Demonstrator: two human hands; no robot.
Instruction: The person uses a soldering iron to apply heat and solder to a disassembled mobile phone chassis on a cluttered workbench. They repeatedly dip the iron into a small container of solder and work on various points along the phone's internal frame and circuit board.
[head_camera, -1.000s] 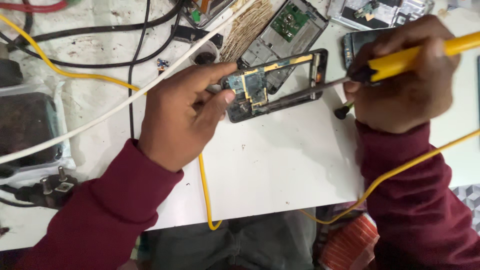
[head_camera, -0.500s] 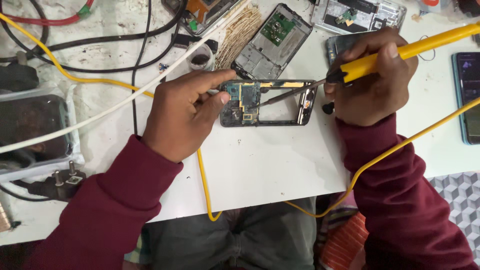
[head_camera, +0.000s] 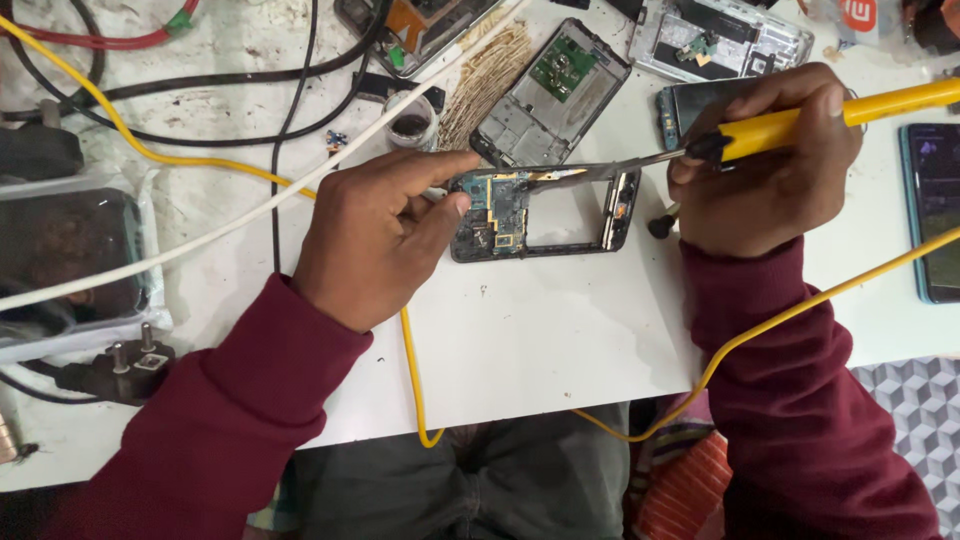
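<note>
A stripped dark phone frame (head_camera: 610, 215) with an exposed circuit board (head_camera: 497, 212) lies on the white table (head_camera: 560, 340). My left hand (head_camera: 375, 235) pinches the frame's left end, thumb and forefinger on the board. My right hand (head_camera: 770, 165) grips a yellow-handled soldering iron (head_camera: 800, 120); its metal tip (head_camera: 560, 174) rests on the board's upper edge. The iron's yellow cord (head_camera: 790, 310) loops off the table's front edge.
Other opened phones (head_camera: 550, 95) and a back cover (head_camera: 720, 40) lie behind. A teal phone (head_camera: 935, 210) sits at right. Black, white and yellow cables (head_camera: 200, 150), a small round pot (head_camera: 410, 120), a black plug (head_camera: 125, 365) and a plastic-wrapped box (head_camera: 70, 260) crowd the left.
The phone frame turned from tilted to level and now sits lower on the table. My right hand brought the iron's tip leftward onto the board. My left hand keeps its hold.
</note>
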